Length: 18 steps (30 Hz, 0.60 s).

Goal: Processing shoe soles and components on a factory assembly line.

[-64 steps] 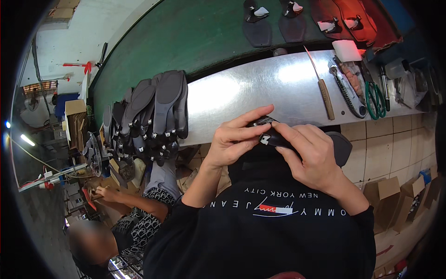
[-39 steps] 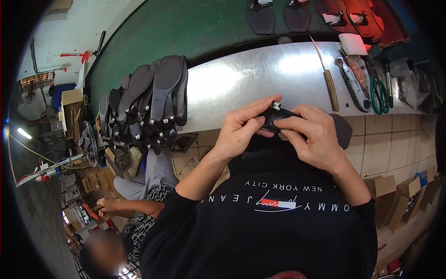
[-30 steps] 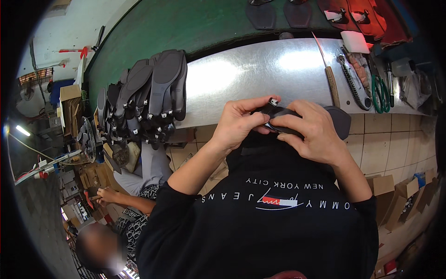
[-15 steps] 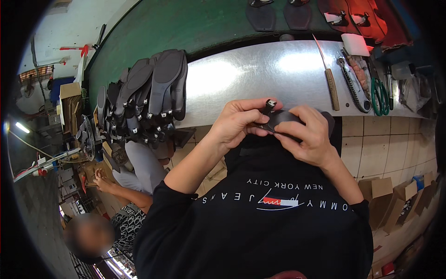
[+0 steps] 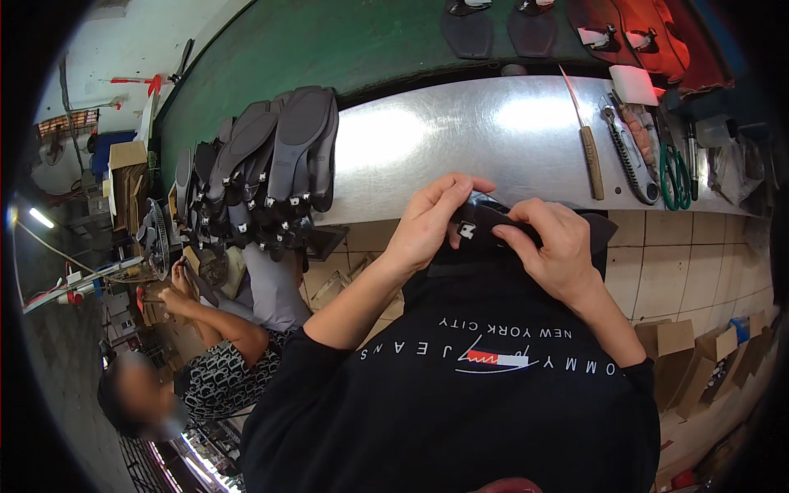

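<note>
Just past the near edge of the metal work surface, both my hands hold a dark sandal sole. My left hand pinches its strap end, where a small whitish metal-looking piece shows near the fingers. My right hand grips the middle, thumb on the upper side and fingers curled over the far edge. The sole's broad end sticks out beyond my right hand. To the left lies a heap of similar dark soles with small shiny pieces at their near ends.
Right on the metal surface lie a wooden-handled pointed tool, a utility knife, green-handled scissors and a white block. More soles rest on the green table. Another person works at lower left; cardboard boxes stand at right.
The sole has turned in my hands, its strap end tipping down and its broad end now sticking out further right. The other person's hands have come closer together.
</note>
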### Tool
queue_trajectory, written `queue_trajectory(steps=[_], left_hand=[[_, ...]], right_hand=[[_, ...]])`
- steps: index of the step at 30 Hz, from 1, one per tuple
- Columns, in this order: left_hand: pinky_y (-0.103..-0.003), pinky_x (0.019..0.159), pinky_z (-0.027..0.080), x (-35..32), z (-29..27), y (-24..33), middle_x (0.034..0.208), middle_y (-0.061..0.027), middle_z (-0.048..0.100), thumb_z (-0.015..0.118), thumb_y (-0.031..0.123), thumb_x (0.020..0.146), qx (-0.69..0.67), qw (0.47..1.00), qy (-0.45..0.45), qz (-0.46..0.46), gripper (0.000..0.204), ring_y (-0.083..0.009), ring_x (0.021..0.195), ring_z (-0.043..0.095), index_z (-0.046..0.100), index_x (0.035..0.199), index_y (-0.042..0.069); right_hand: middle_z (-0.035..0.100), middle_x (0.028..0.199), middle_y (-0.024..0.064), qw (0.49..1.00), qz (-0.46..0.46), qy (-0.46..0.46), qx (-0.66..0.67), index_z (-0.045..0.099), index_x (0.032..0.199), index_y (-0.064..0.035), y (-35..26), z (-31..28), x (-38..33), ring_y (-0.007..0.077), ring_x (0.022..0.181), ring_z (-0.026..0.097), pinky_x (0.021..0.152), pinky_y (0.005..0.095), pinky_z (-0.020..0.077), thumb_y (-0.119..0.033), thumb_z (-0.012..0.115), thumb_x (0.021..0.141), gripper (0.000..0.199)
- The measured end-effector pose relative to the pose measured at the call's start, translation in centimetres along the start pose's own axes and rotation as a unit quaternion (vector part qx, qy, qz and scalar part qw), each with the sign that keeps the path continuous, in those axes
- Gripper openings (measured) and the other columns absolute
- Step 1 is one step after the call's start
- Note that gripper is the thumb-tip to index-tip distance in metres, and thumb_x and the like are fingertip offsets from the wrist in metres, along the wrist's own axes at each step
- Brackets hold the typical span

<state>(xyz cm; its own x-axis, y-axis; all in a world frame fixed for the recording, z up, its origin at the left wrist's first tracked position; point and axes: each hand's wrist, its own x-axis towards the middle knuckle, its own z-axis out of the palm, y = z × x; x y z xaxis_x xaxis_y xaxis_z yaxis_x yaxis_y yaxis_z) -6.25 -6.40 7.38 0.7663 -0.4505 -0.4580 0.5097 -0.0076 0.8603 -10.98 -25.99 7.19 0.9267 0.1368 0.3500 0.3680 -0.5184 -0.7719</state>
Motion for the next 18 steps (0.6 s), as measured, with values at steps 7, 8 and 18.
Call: queue_trajectory(steps=[7,8,18], left_hand=[[-0.017,0.048,0.038,0.5,0.4,-1.7,0.074,-0.0001,0.061,0.045,0.030,0.101,0.017,1.000,0.011,0.003,0.033,-0.0019,0.062,0.051,0.065,0.100,0.003],[-0.018,0.050,0.038,0.6,0.6,-2.2,0.069,0.0004,0.060,0.046,0.030,0.101,0.021,0.999,0.030,0.037,0.033,-0.0021,0.058,0.049,0.065,0.098,0.002],[-0.021,0.045,0.039,-0.7,0.7,-0.1,0.067,-0.0015,0.057,0.051,0.024,0.097,0.170,0.985,-0.010,-0.026,0.027,-0.0044,0.052,0.049,0.064,0.098,0.001]], right_hand=[[0.057,0.062,0.0085,1.000,0.002,0.011,-0.018,0.055,0.077,-0.0067,-0.1,1.2,-0.3,0.0267,0.056,0.058,0.051,0.0365,0.0427,-0.011,0.074,0.075,0.019],[0.057,0.062,0.0085,1.000,0.004,0.011,-0.018,0.055,0.077,-0.0067,-0.2,1.3,-0.4,0.0267,0.056,0.058,0.051,0.0365,0.0427,-0.011,0.074,0.075,0.019],[0.057,0.062,0.0112,0.989,0.124,-0.030,0.080,0.053,0.078,-0.0040,0.0,1.5,-1.5,0.0278,0.056,0.060,0.050,0.0352,0.0440,-0.009,0.072,0.077,0.020]])
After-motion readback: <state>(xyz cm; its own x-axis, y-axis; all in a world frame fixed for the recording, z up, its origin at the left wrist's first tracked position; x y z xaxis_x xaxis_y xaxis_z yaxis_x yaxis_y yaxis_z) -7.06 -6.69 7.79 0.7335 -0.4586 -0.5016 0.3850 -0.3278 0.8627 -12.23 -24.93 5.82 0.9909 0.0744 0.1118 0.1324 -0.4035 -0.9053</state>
